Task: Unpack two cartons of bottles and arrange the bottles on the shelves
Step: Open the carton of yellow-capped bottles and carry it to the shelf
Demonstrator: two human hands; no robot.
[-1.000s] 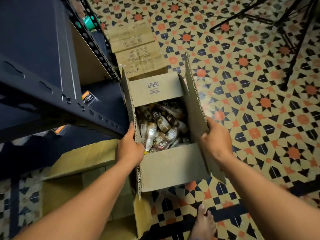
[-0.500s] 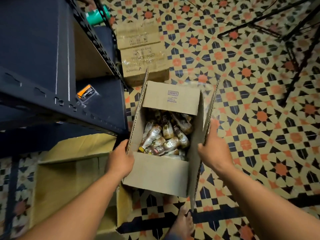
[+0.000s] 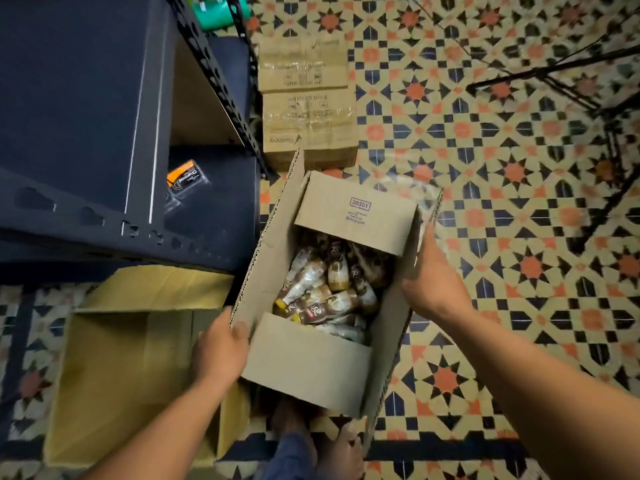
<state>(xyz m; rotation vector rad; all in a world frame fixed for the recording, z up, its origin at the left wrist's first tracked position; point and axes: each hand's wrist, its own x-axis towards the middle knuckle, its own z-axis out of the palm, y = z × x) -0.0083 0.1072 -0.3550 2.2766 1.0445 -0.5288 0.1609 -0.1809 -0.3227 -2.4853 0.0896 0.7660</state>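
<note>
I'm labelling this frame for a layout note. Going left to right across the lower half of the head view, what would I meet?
Open carton → left hand → carton of bottles → right hand → tiled floor.

open carton (image 3: 311, 368): plain brown; purple stamp (image 3: 360, 206) on far flap.
bottles (image 3: 329, 289) inside: brown and cream, some yellow caps.
second carton (image 3: 121, 375) next to it: yellow-brown.
shelf (image 3: 86, 98): dark blue, almost black.
small pack (image 3: 185, 178) on shelf: orange and black, white letters.
green thing (image 3: 214, 12) at top: bright green.
sealed cartons (image 3: 304, 98): brown, dark print, shiny tape.
floor (image 3: 502, 306): cream tiles, orange-red stars, dark blue and black shapes, same pattern all over.
trouser leg (image 3: 291, 455): blue.
</note>
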